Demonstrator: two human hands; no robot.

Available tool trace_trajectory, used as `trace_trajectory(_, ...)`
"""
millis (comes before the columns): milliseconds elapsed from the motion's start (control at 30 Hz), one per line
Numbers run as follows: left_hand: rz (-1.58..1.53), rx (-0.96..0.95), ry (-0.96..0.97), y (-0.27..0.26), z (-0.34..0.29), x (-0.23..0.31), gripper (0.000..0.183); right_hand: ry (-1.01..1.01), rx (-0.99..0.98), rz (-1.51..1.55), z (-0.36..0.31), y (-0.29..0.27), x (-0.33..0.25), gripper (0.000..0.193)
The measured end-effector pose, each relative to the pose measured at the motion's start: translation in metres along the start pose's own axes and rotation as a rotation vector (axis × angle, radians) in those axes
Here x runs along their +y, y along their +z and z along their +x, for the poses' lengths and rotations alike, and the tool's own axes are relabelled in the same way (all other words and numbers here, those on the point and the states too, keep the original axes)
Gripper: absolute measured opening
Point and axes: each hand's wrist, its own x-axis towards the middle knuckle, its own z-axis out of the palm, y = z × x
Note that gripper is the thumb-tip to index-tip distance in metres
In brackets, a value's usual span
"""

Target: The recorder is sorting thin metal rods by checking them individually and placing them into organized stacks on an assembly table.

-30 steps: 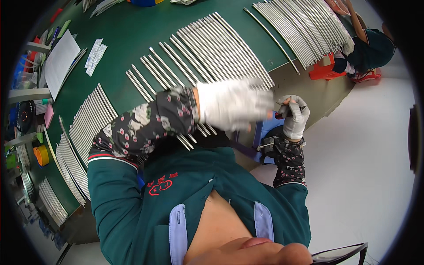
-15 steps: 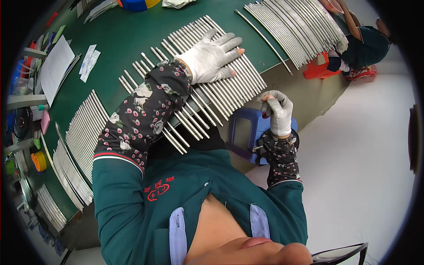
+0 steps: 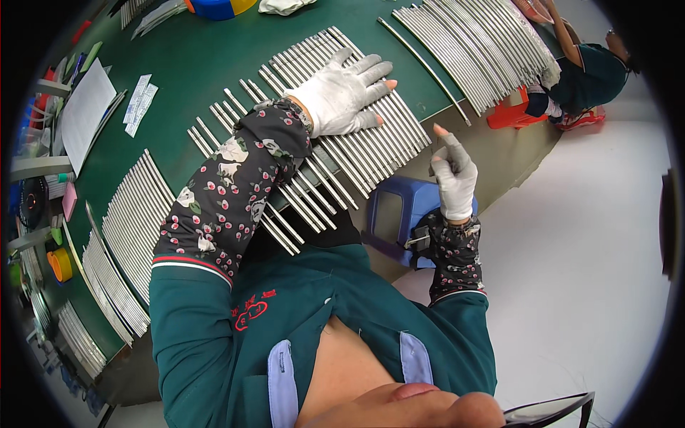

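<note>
My left hand (image 3: 341,91), in a white glove with bare fingertips, lies flat with fingers spread on a row of thin silvery metal rods (image 3: 382,146). The rods lie side by side on the green tabletop, their near ends sticking out past its edge. My left forearm, in a flowered sleeve, covers part of the row. To the right, off the table edge, my right hand (image 3: 455,177) is raised beside the rod ends. Its index finger points outward while the other fingers are partly curled; nothing shows in it.
More rods (image 3: 471,53) lie at the far right, with a single rod (image 3: 424,68) apart. Another batch (image 3: 137,217) is at left, near papers (image 3: 87,110) and yellow tape (image 3: 60,264). A blue stool (image 3: 403,214) stands below my right hand. A co-worker (image 3: 589,82) sits far right.
My right hand has gone from a pinch to a stretched-out index finger, reaching slightly up toward the rod ends. My left hand stays on the rods.
</note>
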Motion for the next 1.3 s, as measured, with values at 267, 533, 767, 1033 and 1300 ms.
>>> trace_trajectory(267, -0.017, 0.007, 0.009, 0.001, 0.006, -0.001, 0.064, -0.557, 0.098, -0.535, 0.002, -0.034, 0.01, 0.046)
trace_trajectory(533, 0.005, 0.005, -0.015, 0.007, 0.007, -0.004, 0.063, 0.061, 0.038, -0.247, 0.005, 0.0, 0.01, 0.016)
trace_trajectory(767, 0.007, -0.015, 0.002, 0.003, -0.01, -0.003, 0.063, -0.018, 0.106, -0.292, -0.001, 0.009, 0.014, 0.016)
trace_trajectory(1033, -0.025, -0.023, -0.03, 0.007, -0.004, -0.005, 0.064, -0.444, -0.159, -0.726, 0.009, -0.005, -0.006, 0.046)
trace_trajectory(1300, -0.006, -0.049, -0.045, 0.007, -0.003, -0.006, 0.064, -0.388, -0.178, -0.762, 0.006, 0.003, -0.013, 0.055)
